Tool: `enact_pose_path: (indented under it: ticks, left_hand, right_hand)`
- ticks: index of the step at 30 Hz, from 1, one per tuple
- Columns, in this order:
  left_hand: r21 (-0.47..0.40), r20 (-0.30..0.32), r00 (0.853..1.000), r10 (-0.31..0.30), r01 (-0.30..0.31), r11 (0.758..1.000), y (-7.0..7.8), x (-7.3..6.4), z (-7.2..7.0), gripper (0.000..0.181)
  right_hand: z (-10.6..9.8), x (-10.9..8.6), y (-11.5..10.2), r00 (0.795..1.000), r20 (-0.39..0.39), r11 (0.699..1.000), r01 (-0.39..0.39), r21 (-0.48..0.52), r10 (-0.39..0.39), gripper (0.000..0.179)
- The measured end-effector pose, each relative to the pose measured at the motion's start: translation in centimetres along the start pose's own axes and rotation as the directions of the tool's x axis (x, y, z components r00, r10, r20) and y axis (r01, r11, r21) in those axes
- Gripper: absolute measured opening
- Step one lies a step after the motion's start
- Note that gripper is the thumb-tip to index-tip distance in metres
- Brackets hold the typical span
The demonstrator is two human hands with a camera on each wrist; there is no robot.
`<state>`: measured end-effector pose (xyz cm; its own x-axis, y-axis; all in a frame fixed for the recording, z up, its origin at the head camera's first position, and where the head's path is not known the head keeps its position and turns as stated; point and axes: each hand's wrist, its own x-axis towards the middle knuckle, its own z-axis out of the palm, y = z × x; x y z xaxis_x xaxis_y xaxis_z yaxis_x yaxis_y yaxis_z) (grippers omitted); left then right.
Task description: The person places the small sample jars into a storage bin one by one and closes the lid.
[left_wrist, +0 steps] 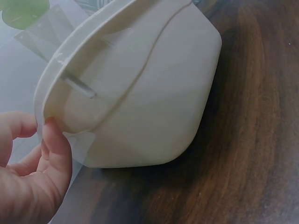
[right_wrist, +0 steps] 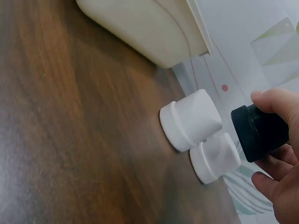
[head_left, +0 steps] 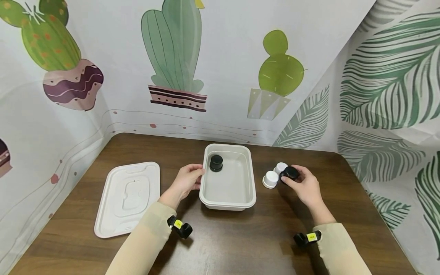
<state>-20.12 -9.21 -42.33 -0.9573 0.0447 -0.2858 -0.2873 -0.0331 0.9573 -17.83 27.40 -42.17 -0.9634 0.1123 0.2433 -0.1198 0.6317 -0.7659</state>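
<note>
Two Black, Two White: One Inside, Three Out

A single cactus-and-leaf-print backdrop rises behind one brown wooden table with rounded far corners. One pale, open-topped rectangular bin stands near the table's far edge, a broad stretch of wood before it, between the forearms. One white lid lies to the left; a strip of table separates it from the bin. The left hand reaches into that gap, thumb and fingers pinching the bin's left rim. Opposite, the right hand pinches one black jar between thumb and fingers, apparently raised off the wood, just beside two white jars. That pair stands side by side on the table, a narrow lane of wood parting it from the bin's right wall. The second black jar stands inside the bin, toward its far left corner, with most of the floor showing.
</note>
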Motion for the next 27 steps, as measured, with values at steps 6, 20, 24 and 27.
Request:
enact_pose_path:
  ticks: [6, 20, 24, 27]
  left_hand:
    - [-0.006, 0.004, 1.0, 0.009, -0.009, 1.0, -0.1, 0.1, 0.1, 0.029]
    - [-0.005, 0.003, 1.0, 0.007, -0.007, 1.0, -0.4, 0.4, 0.2, 0.028]
    - [-0.006, 0.001, 1.0, 0.003, -0.003, 1.0, -0.4, 0.4, 0.1, 0.028]
    - [-0.009, 0.0, 1.0, 0.002, -0.002, 1.0, -0.4, 0.4, 0.1, 0.028]
  right_hand:
    - [0.1, 0.0, -1.1, 1.0, 0.004, 1.0, 0.022, 0.022, -0.022, 0.058]
    - [0.8, 0.4, -2.2, 0.997, 0.031, 0.997, 0.063, 0.042, -0.064, 0.055]
    - [1.1, 0.7, -2.4, 0.996, 0.041, 0.996, 0.077, 0.034, -0.078, 0.055]
    - [1.4, 0.8, -2.7, 0.995, 0.047, 0.996, 0.085, 0.043, -0.087, 0.055]
